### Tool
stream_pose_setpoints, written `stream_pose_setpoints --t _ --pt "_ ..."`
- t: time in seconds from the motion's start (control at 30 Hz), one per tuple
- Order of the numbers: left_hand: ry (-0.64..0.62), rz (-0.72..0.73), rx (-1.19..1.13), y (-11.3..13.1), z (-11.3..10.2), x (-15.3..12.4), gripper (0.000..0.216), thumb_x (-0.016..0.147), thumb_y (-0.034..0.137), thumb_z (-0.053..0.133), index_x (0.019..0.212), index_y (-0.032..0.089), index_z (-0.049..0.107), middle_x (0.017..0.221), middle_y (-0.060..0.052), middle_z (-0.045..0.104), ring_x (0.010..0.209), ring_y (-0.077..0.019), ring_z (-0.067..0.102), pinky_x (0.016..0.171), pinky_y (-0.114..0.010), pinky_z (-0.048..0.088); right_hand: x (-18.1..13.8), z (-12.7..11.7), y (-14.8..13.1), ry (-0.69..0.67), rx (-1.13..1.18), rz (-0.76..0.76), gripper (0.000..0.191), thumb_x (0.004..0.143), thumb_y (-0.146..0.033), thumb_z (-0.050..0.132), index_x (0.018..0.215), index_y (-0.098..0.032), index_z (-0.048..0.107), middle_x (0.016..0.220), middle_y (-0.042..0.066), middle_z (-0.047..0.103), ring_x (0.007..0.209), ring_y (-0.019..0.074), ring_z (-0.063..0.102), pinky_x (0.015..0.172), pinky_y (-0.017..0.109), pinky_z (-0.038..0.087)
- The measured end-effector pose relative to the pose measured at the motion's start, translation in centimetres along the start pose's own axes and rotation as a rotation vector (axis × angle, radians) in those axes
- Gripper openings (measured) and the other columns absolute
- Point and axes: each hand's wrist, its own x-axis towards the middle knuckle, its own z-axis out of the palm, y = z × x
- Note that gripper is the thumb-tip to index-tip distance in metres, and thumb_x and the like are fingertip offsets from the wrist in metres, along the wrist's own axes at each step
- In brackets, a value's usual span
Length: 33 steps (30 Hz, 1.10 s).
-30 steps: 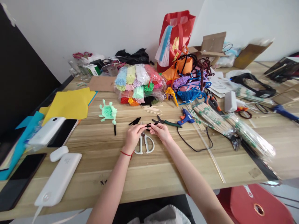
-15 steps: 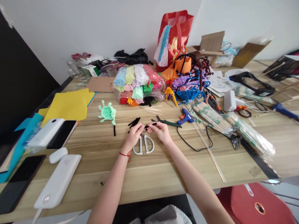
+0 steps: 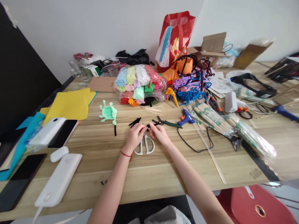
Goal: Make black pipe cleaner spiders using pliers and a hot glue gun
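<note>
The left hand [image 3: 135, 135] has its grip nearly closed beside a small black strip [image 3: 148, 126]; whether it holds on, I cannot tell. The right hand [image 3: 160, 134] pinches the strip between both hands, over the bench [image 3: 154, 175].

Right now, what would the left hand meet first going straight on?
Probably the small black piece at the fingertips of the right hand, just beyond the left hand; the depth there is unclear.
</note>
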Motion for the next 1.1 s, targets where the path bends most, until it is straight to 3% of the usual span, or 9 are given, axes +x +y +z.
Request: stream_pose_setpoints --t 0.07,0.17,0.4,0.67,0.87,1.1 --pt "-0.023 0.129 0.166 0.1 -0.1 -0.1 0.023 0.093 0.035 0.047 0.081 0.020 0.059 0.077 -0.004 0.060 0.077 -0.0168 0.055 0.074 -0.030 0.043 0.0 0.0 0.3 -0.045 -0.010 0.045 0.059 0.080 -0.069 0.048 0.047 -0.021 0.046 0.035 -0.005 0.037 0.033 0.0060 0.029 0.036 0.022 0.023" --pt "-0.050 0.233 0.323 0.2 -0.3 -0.2 0.023 0.094 0.034 0.045 0.083 0.020 0.061 0.076 -0.004 0.061 0.076 -0.0177 0.055 0.073 -0.031 0.042 0.1 -0.1 0.5 -0.058 -0.029 0.079 0.060 0.078 -0.071 0.049 0.044 -0.022 0.042 0.032 -0.007 0.031 0.032 0.0056 0.023 0.035 0.022 0.016" --pt "-0.066 0.247 0.362 0.0 -0.2 -0.2 0.028 0.096 0.034 0.040 0.084 0.020 0.061 0.076 -0.005 0.062 0.076 -0.0178 0.054 0.072 -0.031 0.041 0.3 -0.2 0.4 -0.066 -0.107 -0.027 0.059 0.078 -0.069 0.049 0.044 -0.021 0.043 0.037 -0.006 0.034 0.038 0.0060 0.025 0.040 0.023 0.021" --pt "-0.080 0.022 0.031 0.5 0.0 -0.2 0.029 0.095 0.036 0.042 0.076 0.019 0.056 0.072 -0.002 0.057 0.071 -0.0149 0.052 0.069 -0.027 0.041 0.2 0.1 0.3 -0.102 -0.100 -0.059 0.053 0.081 -0.064 0.049 0.052 -0.020 0.051 0.046 -0.005 0.038 0.044 0.0080 0.031 0.044 0.023 0.025" --pt "-0.136 -0.238 -0.367 0.8 0.3 0.0 0.034 0.091 0.046 0.045 0.075 0.018 0.056 0.068 0.001 0.054 0.064 -0.0120 0.049 0.060 -0.022 0.041 -0.4 0.2 -0.1 -0.047 -0.242 -0.200 0.047 0.089 -0.053 0.045 0.057 -0.019 0.050 0.060 0.000 0.050 0.057 0.0115 0.044 0.055 0.024 0.036" --pt "-0.244 -0.432 -0.716 0.7 -0.5 0.4 0.039 0.081 0.054 0.058 0.070 0.017 0.050 0.064 0.002 0.043 0.058 -0.0099 0.043 0.054 -0.022 0.039 -1.4 0.0 -1.3 -0.105 -0.543 -0.471 0.031 0.094 -0.038 0.043 0.072 -0.021 0.055 0.071 0.003 0.055 0.068 0.0165 0.050 0.068 0.028 0.041"
